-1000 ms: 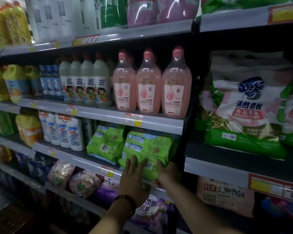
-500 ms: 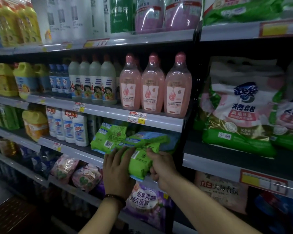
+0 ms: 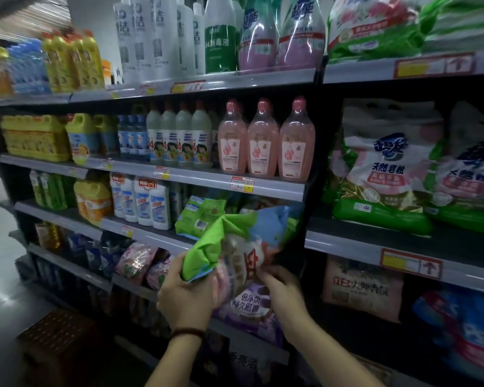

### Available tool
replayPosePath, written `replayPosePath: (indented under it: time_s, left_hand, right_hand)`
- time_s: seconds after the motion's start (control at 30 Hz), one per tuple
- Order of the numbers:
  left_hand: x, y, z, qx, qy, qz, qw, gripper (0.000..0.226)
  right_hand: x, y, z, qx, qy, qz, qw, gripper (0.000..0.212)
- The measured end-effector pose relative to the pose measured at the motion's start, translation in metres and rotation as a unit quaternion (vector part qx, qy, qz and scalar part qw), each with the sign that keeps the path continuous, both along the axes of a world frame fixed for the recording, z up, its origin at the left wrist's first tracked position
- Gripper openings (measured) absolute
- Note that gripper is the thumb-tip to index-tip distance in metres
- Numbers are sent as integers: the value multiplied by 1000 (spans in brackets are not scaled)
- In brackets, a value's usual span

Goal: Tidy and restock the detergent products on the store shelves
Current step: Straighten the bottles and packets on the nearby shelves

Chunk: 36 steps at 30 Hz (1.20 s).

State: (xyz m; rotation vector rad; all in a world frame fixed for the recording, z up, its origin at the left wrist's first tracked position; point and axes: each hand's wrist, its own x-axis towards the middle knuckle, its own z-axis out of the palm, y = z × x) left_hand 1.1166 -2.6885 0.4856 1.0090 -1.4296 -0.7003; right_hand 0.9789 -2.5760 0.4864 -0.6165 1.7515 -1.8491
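A dimly lit store shelving unit (image 3: 207, 178) fills the view, several tiers high and packed with cleaning products. On the right bay, large green and pink bags of washing powder (image 3: 386, 174) stand upright side by side. On the left bay's second tier, three pink bottles (image 3: 263, 141) stand in a row at the right end, next to white bottles with cartoon labels (image 3: 176, 141). On the tier below, a small green detergent pouch (image 3: 201, 216) leans upright near the shelf edge.

In front of that tier, clear of the shelf, a person holds a soft detergent bag (image 3: 235, 241), green and blue with a pink and white printed face, tilted and crumpled. The left hand (image 3: 187, 291) grips its lower left corner, with the thumb laid over the green panel. The right hand (image 3: 282, 286) pinches its lower right edge with curled fingers. Just behind the hands, a purple bag (image 3: 249, 305) sits on the next tier down. A dark beaded bracelet (image 3: 186, 332) circles the left wrist.
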Motion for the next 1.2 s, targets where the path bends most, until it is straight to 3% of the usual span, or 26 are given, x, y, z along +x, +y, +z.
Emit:
replayPosePath:
  time_s: [0.07, 0.13, 0.2, 0.3, 0.43, 0.53, 0.6, 0.67, 0.73, 0.8, 0.87, 0.93, 1.0, 1.1, 1.2]
  left_hand:
    - [9, 10, 1, 68, 50, -7, 996, 41]
    - [17, 17, -2, 156, 122, -35, 980, 39]
    - [22, 19, -10, 260, 174, -75, 947, 37]
    - [22, 17, -30, 392, 234, -132, 880, 54]
    - [13, 14, -51, 455, 246, -208, 830, 75]
    - [4, 8, -54, 468, 263, -269, 800, 70]
    - [-4, 3, -60, 455, 238, -261, 817, 73]
    - [-13, -5, -71, 417, 216, -215, 856, 104]
    - [-21, -11, -76, 360, 150, -132, 911, 129]
    - [-29, -10, -73, 242, 39, -73, 967, 136]
    - [-38, -8, -67, 81, -83, -62, 991, 122]
    - [-52, -9, -66, 1, -192, -100, 976, 106]
    - [-68, -20, -67, -24, -258, -142, 955, 102]
    - [-89, -40, -69, -56, -278, -177, 942, 104]
    - [-102, -60, -66, -22, -312, -206, 927, 105]
  right_hand:
    - [2, 1, -23, 4, -64, -8, 998, 51]
    - [14, 9, -32, 11, -120, 51, 991, 63]
    - [28, 17, -36, 11, -196, 100, 975, 65]
    - [42, 19, -46, -52, -294, 156, 941, 59]
    - [43, 12, -43, -123, -343, 146, 920, 45]
    - [27, 1, -41, -121, -313, 138, 932, 41]
    - [12, -9, -43, -115, -296, 114, 941, 47]
    - [-5, -18, -42, -120, -285, 85, 947, 57]
    - [-21, -27, -39, -128, -271, 73, 951, 51]
    - [-36, -36, -33, -136, -252, 56, 956, 45]
    - [-49, -47, -26, -147, -227, 33, 962, 43]
    - [-62, -58, -20, -159, -211, 21, 964, 45]
    - [-75, -67, -16, -164, -198, 16, 966, 45]
    - [-98, -82, -11, -170, -187, 7, 968, 39]
    - [-116, -101, -6, -175, -182, -8, 968, 41]
